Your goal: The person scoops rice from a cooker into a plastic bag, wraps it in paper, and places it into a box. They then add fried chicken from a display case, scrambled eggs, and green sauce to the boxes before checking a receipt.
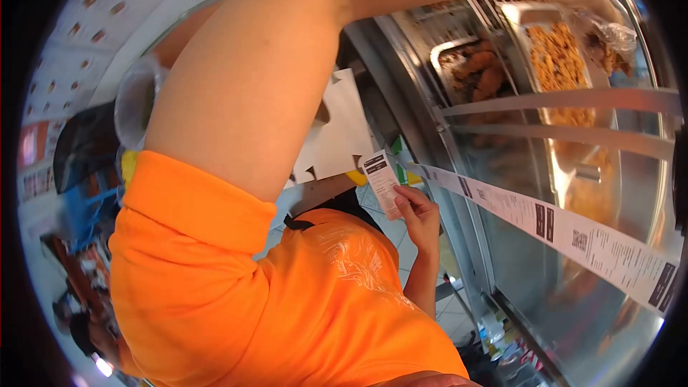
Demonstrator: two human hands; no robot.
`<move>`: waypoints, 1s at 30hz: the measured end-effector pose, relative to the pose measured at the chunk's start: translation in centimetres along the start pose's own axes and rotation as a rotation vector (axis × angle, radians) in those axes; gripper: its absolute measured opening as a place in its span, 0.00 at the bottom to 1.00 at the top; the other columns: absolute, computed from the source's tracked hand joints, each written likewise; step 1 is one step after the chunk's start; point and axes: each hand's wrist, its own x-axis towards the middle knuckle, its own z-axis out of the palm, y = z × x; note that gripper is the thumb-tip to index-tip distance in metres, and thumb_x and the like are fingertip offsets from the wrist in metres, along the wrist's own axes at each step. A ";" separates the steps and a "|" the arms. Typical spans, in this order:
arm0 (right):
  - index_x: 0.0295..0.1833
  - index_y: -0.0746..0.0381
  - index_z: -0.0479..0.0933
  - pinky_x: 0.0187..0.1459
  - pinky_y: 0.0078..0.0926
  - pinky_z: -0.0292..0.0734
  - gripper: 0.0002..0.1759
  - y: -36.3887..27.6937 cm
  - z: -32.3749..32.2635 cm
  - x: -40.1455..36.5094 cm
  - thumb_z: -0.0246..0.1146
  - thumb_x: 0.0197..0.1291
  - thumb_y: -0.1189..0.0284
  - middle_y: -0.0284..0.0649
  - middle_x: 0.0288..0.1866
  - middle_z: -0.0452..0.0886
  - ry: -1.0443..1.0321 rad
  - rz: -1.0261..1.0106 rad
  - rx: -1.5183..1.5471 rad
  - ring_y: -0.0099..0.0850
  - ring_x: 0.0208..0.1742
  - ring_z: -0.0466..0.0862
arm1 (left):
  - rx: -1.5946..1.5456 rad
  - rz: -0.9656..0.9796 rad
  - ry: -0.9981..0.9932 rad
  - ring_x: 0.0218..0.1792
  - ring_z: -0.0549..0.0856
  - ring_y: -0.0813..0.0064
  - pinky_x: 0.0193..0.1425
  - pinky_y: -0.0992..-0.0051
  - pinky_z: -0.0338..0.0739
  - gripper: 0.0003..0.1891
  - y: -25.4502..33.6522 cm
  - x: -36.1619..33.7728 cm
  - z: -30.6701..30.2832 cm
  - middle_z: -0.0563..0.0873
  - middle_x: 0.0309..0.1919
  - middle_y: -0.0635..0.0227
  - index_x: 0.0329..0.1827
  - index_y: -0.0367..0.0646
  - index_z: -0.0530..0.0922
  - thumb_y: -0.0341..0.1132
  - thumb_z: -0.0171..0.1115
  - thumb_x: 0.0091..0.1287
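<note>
My left arm reaches across the top to a food display case. My left hand [613,29], partly covered by clear plastic, is at the case's upper right, beside brown food [609,56]; its fingers are hidden. Near it lies a metal tray [516,14] of orange-brown pieces [557,50]. My right hand [419,218] is closed on a small printed paper slip [382,185], pinched between thumb and fingers. Right of this hand, a long printed paper strip [566,233] runs across the case front.
Another tray [438,54] holds dark browned pieces [476,72]. Metal rails [559,102] cross the case. Behind my left arm are a white sheet with cutouts [340,140] and a translucent container [135,100]. A person in a dark cap [84,333] is at the lower left.
</note>
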 end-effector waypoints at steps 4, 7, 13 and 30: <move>0.56 0.68 0.84 0.56 0.23 0.77 0.14 -1.6 1.8 2.2 0.67 0.67 0.74 0.43 0.56 0.85 -0.176 -0.015 -0.044 0.26 0.55 0.83 | -0.109 -0.081 0.131 0.30 0.76 0.78 0.32 0.74 0.71 0.17 -0.7 -6.2 -3.5 0.83 0.38 0.71 0.46 0.50 0.82 0.53 0.60 0.68; 0.54 0.69 0.85 0.52 0.21 0.77 0.13 -2.2 4.1 3.4 0.66 0.67 0.76 0.40 0.53 0.85 -0.292 -0.039 -0.060 0.24 0.51 0.83 | -0.165 -0.175 0.248 0.30 0.75 0.79 0.31 0.75 0.71 0.18 -0.8 -13.2 -5.9 0.82 0.38 0.72 0.46 0.50 0.81 0.54 0.59 0.69; 0.54 0.69 0.85 0.48 0.20 0.76 0.13 -3.6 10.6 4.8 0.66 0.68 0.75 0.40 0.52 0.86 -0.532 -0.026 -0.114 0.23 0.47 0.81 | -0.324 -0.408 0.427 0.28 0.74 0.81 0.30 0.76 0.69 0.18 0.8 -30.2 -7.1 0.81 0.38 0.73 0.46 0.50 0.80 0.55 0.58 0.70; 0.55 0.68 0.85 0.50 0.20 0.77 0.13 -2.3 26.7 -4.4 0.66 0.70 0.72 0.35 0.48 0.87 -0.490 -0.033 -0.239 0.20 0.45 0.82 | 0.112 -1.127 0.459 0.50 0.86 0.55 0.58 0.62 0.80 0.29 -13.4 -76.0 16.2 0.85 0.56 0.54 0.72 0.47 0.68 0.52 0.60 0.73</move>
